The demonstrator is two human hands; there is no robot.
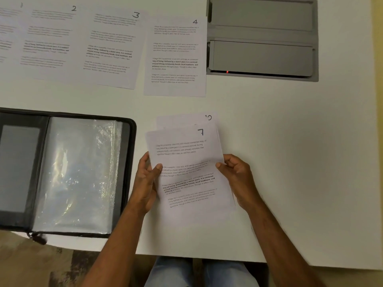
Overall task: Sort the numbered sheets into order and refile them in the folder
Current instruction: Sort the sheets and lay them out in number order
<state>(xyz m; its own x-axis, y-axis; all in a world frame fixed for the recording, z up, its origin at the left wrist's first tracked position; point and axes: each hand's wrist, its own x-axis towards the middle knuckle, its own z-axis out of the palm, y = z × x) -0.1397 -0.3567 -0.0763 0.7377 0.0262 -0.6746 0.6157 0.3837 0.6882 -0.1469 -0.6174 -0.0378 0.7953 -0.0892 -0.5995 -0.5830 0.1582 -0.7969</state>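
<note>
I hold a small stack of printed sheets (pixel 186 166) over the white table, with sheet 7 on top and sheet 10 (pixel 205 119) peeking out behind it. My left hand (pixel 145 181) grips the stack's left edge, thumb on top. My right hand (pixel 236 177) pinches its right edge. Sheets 2 (pixel 49 36), 3 (pixel 112 48) and 4 (pixel 176 56) lie face up in a row at the back, with another sheet (pixel 8 38) cut off at far left. The black zip folder (pixel 66 175) lies open at the left, its clear sleeves showing.
A grey recessed panel (pixel 262 38) with two lids and a small red light is set into the table at the back right. The table's front edge (pixel 207 257) runs just above my knees. Patterned floor shows at lower left.
</note>
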